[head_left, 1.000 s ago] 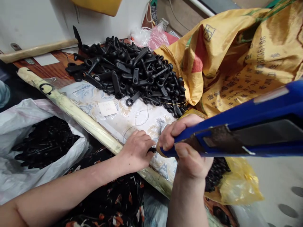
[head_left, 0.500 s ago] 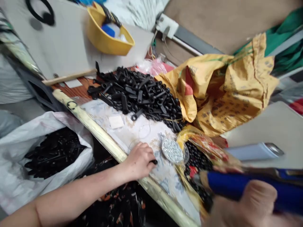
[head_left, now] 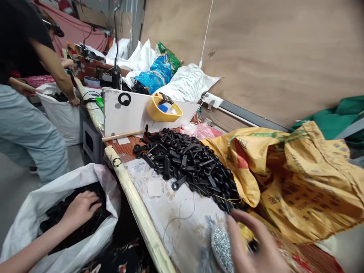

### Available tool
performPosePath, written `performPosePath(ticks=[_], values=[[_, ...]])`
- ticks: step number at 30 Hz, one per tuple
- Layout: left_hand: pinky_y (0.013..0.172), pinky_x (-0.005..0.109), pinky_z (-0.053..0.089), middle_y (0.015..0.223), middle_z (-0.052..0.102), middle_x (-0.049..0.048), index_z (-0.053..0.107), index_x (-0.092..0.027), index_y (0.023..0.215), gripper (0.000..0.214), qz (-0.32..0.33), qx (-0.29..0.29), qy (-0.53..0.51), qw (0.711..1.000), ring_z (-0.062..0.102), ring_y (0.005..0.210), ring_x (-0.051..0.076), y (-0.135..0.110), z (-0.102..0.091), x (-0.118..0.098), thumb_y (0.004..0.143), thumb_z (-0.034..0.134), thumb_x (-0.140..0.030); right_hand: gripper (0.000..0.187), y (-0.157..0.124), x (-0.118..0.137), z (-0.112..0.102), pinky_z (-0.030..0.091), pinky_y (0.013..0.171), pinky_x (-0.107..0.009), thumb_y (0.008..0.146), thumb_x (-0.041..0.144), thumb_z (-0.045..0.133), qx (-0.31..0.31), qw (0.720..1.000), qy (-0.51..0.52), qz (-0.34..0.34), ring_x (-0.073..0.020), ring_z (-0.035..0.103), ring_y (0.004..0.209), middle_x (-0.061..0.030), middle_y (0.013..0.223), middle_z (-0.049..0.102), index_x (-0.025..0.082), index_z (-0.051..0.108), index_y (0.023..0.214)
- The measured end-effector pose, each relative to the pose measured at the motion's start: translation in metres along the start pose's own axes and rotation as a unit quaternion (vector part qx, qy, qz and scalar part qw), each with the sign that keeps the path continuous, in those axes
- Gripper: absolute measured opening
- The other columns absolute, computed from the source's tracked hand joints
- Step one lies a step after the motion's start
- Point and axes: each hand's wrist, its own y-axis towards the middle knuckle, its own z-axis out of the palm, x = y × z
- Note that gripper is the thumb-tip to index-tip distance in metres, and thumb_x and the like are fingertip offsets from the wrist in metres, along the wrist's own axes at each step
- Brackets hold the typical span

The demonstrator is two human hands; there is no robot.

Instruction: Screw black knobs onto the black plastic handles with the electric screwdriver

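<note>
My left hand (head_left: 81, 208) is over the mouth of a white sack (head_left: 27, 218), just above a heap of black plastic parts (head_left: 52, 222). Its thumb stands apart from the fingers, and nothing shows in them. On the table, my right hand (head_left: 256, 246) reaches to the near edge of a large pile of black plastic handle-like parts (head_left: 184, 159). The thumb and forefinger tips come together on one black plastic part (head_left: 228, 206). Below them is a round dish of small silvery metal pieces (head_left: 221, 242), partly hidden by the hand.
An open yellow woven bag (head_left: 273, 170) lies right of the pile. A yellow tub (head_left: 162, 110) hangs on a white divider board (head_left: 131, 119). A pale padded rail (head_left: 139, 212) edges the table. At left, a co-worker (head_left: 31, 91) bends over another white sack (head_left: 59, 117).
My left hand has moved from the table to the sack. The blue tool has left my right hand, which is now at the pile's edge. The view has tilted up.
</note>
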Motion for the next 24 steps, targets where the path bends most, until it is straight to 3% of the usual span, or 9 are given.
performPosePath(ticks=[2,4,7,10,14,17,21,23,24], values=[[0.070,0.037,0.053,0.066,0.069,0.0037,0.064,-0.022,0.055,0.020,-0.039,0.065,0.043,0.996,0.068,0.071,0.028,-0.018,0.013,0.031,0.068,0.050,-0.022,0.028,0.012,0.006,0.034,0.055,0.078,-0.038,0.080,0.050,0.065,0.106,0.994,0.014,0.034,-0.0269,0.069,0.085,-0.0071,0.092,0.074,0.023,0.072,0.087],[0.073,0.041,0.055,0.068,0.070,0.0033,0.061,-0.023,0.052,0.015,-0.071,0.077,0.032,0.994,0.070,0.074,0.031,-0.036,0.026,0.049,0.058,0.047,-0.021,0.017,0.030,0.012,0.079,0.054,0.080,-0.036,0.075,0.038,0.065,0.211,0.974,0.034,0.073,-0.0247,0.069,0.080,-0.0060,0.083,0.074,0.022,0.070,0.078],[0.087,0.050,0.056,0.081,0.074,0.0070,0.059,-0.022,0.054,0.010,-0.117,0.090,0.006,0.989,0.071,0.093,0.039,-0.052,0.040,0.061,0.050,0.051,-0.024,0.008,0.054,0.016,0.140,0.052,0.075,-0.035,0.067,0.028,0.069,0.222,0.970,0.028,0.092,-0.0239,0.068,0.074,-0.0060,0.077,0.074,0.022,0.070,0.073],[0.096,0.055,0.053,0.085,0.075,0.0086,0.061,-0.021,0.057,0.011,-0.156,0.121,-0.008,0.980,0.069,0.103,0.044,-0.053,0.045,0.069,0.048,0.056,-0.026,0.008,0.067,0.011,0.170,0.052,0.073,-0.034,0.059,0.020,0.073,0.196,0.972,0.030,0.123,-0.0261,0.069,0.078,-0.0071,0.072,0.073,0.023,0.068,0.063],[0.101,0.054,0.052,0.100,0.077,0.0094,0.073,-0.024,0.072,0.026,-0.175,0.123,-0.028,0.976,0.067,0.110,0.042,-0.046,0.042,0.073,0.052,0.059,-0.032,0.012,0.073,-0.005,0.158,0.052,0.058,-0.032,0.057,0.027,0.077,0.185,0.959,0.077,0.199,-0.0254,0.068,0.066,-0.0064,0.060,0.069,0.021,0.067,0.059],[0.099,0.052,0.054,0.103,0.076,0.0126,0.078,-0.023,0.078,0.029,-0.162,0.107,-0.058,0.979,0.069,0.106,0.039,-0.033,0.031,0.052,0.060,0.060,-0.038,0.034,0.068,-0.013,0.128,0.051,0.047,-0.032,0.056,0.045,0.081,0.192,0.934,0.146,0.263,-0.0246,0.067,0.055,-0.0086,0.061,0.069,0.016,0.071,0.070],[0.082,0.035,0.060,0.090,0.078,0.0039,0.079,-0.029,0.081,0.025,-0.047,0.013,-0.156,0.987,0.073,0.086,0.026,-0.007,-0.002,-0.025,0.079,0.060,-0.046,0.063,0.041,-0.004,0.085,0.059,0.057,-0.034,0.047,0.060,0.087,0.193,0.894,0.247,0.320,-0.0242,0.070,0.065,-0.0135,0.080,0.075,0.011,0.073,0.084],[0.080,0.030,0.059,0.089,0.077,0.0032,0.080,-0.029,0.089,0.022,0.015,-0.062,-0.215,0.974,0.071,0.085,0.022,0.004,-0.021,-0.078,0.084,0.063,-0.042,0.064,0.022,0.007,0.067,0.060,0.058,-0.031,0.042,0.057,0.092,0.171,0.861,0.310,0.365,-0.0214,0.070,0.066,-0.0125,0.085,0.076,0.013,0.075,0.085],[0.078,0.028,0.058,0.087,0.076,0.0033,0.080,-0.028,0.090,0.019,0.042,-0.068,-0.253,0.964,0.070,0.083,0.020,0.009,-0.030,-0.104,0.085,0.064,-0.038,0.062,0.011,0.013,0.059,0.059,0.056,-0.028,0.041,0.053,0.095,0.162,0.839,0.343,0.389,-0.0194,0.069,0.065,-0.0115,0.086,0.076,0.013,0.075,0.084]])
